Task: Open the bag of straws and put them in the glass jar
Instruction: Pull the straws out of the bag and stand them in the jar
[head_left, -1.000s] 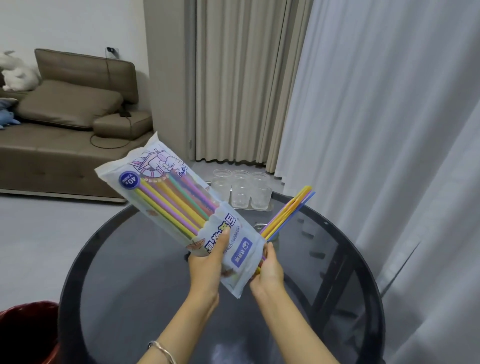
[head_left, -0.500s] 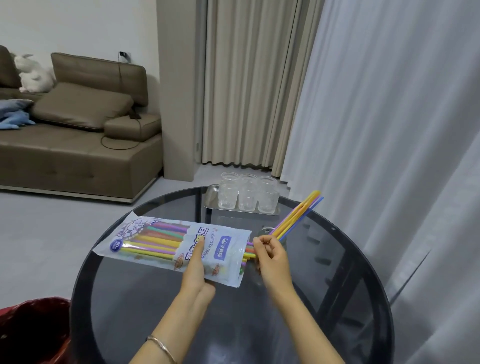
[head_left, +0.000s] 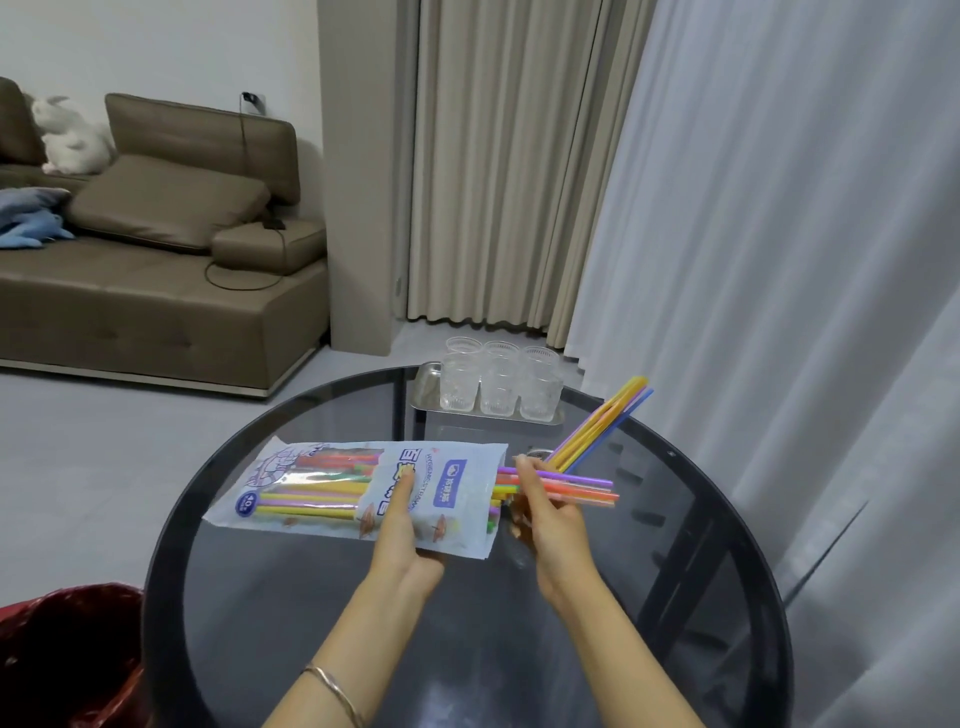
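The straw bag (head_left: 332, 483), pale blue with coloured straws showing through its window, lies nearly level over the round glass table. My left hand (head_left: 405, 530) grips its lower edge near the open right end. Right beside that mouth, my right hand (head_left: 540, 504) is closed around a few straws (head_left: 571, 486) that stick out to the right, purple, pink and orange. Behind that hand the glass jar (head_left: 540, 455) is mostly hidden; only its rim shows. Several straws (head_left: 602, 423), yellow, purple and blue, lean up and right out of it.
A metal tray (head_left: 423, 392) with three clear glasses (head_left: 498, 384) stands at the table's far edge. The dark glass table (head_left: 311, 623) is round. A red bin (head_left: 67, 660) sits at lower left. White curtains hang close on the right, a brown sofa far left.
The bag came down from a steep tilt to lie nearly flat. My right hand has drawn a few straws partway out of its open end.
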